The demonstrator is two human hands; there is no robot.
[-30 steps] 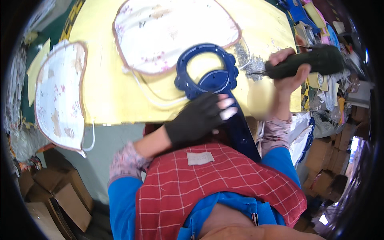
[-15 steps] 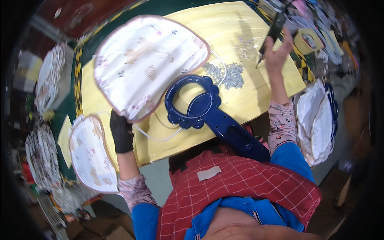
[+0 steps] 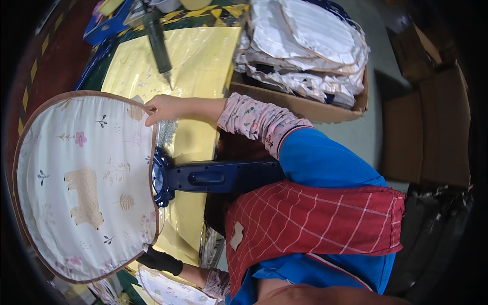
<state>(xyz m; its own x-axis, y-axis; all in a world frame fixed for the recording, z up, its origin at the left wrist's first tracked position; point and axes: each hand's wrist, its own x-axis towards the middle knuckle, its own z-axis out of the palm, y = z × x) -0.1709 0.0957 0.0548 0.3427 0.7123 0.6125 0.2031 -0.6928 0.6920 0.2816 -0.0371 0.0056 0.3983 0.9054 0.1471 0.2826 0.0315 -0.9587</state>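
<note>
A printed fan cover point(image 3: 84, 183) lies over the blue fan frame point(image 3: 203, 179) on the yellow sheet point(image 3: 203, 56). The gloved left hand point(image 3: 158, 260) grips its lower edge, and the bare right hand point(image 3: 163, 108) pinches its upper rim. Farther right, a cardboard box point(image 3: 305, 104) holds stacked covers point(image 3: 305, 46).

the printed fabric fan face point(image 3: 84, 183) covers most of the blue frame point(image 3: 161, 178) under it; only the frame's rim and handle show beside the fingers. the left hand point(image 3: 158, 260) in its black glove has its fingertips tucked under the fan face's lower edge, out of sight. the right hand point(image 3: 163, 108) pinches the upper edge, its fingertips partly hidden. the dark tool point(image 3: 158, 43) beyond the right fingers is cut off at the top edge.
</note>
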